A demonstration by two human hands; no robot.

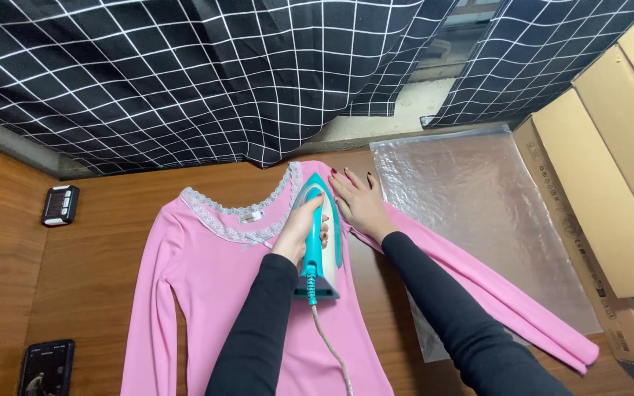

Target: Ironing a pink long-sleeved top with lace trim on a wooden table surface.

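Wooden table (97, 242) carries a pink top (207, 293) lying flat — black checked curtain (185, 73) hangs behind it, cardboard boxes (618, 183) to its right. On the top's shoulder the left hand (301, 227) grasps the teal iron (318, 242), and just beside it the right hand (361, 202) presses open and flat.

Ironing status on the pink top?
In hand: left hand grips the teal-and-white steam iron at the pink long-sleeved lace-collared top's right shoulder; right hand presses the fabric flat beside it. Body looks fairly smooth. Both sleeves appear not yet ironed.
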